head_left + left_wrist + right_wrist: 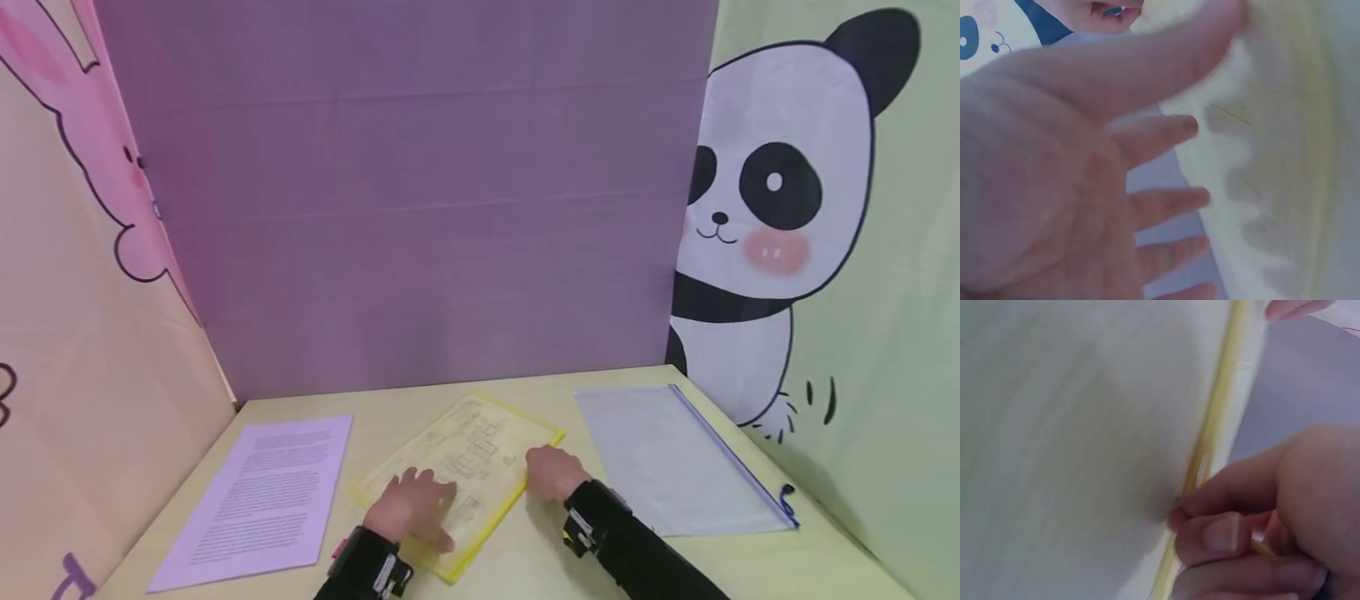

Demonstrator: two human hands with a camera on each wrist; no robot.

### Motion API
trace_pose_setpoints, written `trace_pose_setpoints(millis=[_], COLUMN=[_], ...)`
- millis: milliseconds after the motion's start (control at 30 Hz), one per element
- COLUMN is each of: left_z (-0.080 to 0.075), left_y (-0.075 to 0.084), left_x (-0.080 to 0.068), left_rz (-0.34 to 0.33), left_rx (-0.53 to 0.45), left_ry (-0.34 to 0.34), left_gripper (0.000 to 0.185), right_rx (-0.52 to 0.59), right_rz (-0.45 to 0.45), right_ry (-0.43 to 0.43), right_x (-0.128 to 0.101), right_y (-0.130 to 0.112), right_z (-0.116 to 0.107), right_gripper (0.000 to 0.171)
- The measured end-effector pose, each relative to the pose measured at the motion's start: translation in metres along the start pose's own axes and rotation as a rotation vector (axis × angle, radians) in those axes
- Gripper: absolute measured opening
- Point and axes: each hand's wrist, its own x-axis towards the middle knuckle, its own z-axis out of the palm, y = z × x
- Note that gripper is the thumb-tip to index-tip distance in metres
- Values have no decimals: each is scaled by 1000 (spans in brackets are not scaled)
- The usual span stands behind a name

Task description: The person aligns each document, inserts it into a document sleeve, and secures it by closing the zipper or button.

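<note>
Fingers (1166, 203) of the left hand (412, 504) lie straight and spread, pressing flat on the near left part of the yellow zip folder (480, 442); nothing is gripped. Fingers (1222, 534) of the right hand (553, 473) are curled at the folder's right edge, pinching the yellow zip strip (1216, 431) between fingertip and thumb, as the right wrist view shows up close. A printed sheet sits inside the folder, its diagrams showing through the translucent cover.

That folder lies at a slant near the middle of the pale yellow table (525, 567), one corner pointing toward the far edge. Left of it, just apart, lies a printed paper stack (258, 500) covered in lines of text. Right of it, also apart, lies a clear zip folder (675, 458) with a blue zip along its right side and a blue pull at its near corner.

Black sleeves and wrist straps cover both forearms. Behind the table stands a purple backdrop (405, 208), with a pink rabbit drawing on the left panel and a panda drawing (772, 208) on the green right panel.
</note>
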Motion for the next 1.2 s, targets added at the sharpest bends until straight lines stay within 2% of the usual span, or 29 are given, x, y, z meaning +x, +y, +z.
trace_pose_setpoints(millis=[133,233,333,433,567,667,833,1000,1200], left_z=[5,7,7,6,5,7,13,16,19], left_y=[-5,-2,2,6,8,10,14,17,21], left_x=[3,5,6,7,9,8,7,9,8], left_rz=[29,12,-11,5,80,115,80,47,20], left_rx=[-142,-164,-152,-95,-38,-71,-143,-155,-147], left_ry=[-69,-101,-112,-109,-71,-50,-67,-104,-66], left_gripper=[79,80,76,69,66,70,79,82,80], right_rx=[-66,-111,-135,-151,-171,-186,-210,-222,-231], right_rz=[-31,-57,-66,-56,-56,-67,-75,-68,-99], right_ry=[37,56,73,70,73,70,45,21,35], right_x=[6,11,15,19,27,32,43,49,57], right_y=[2,3,1,0,1,3,7,9,12], right_z=[2,1,-1,-2,-1,3,10,11,13], right_gripper=[12,15,14,11,8,7,7,8,3])
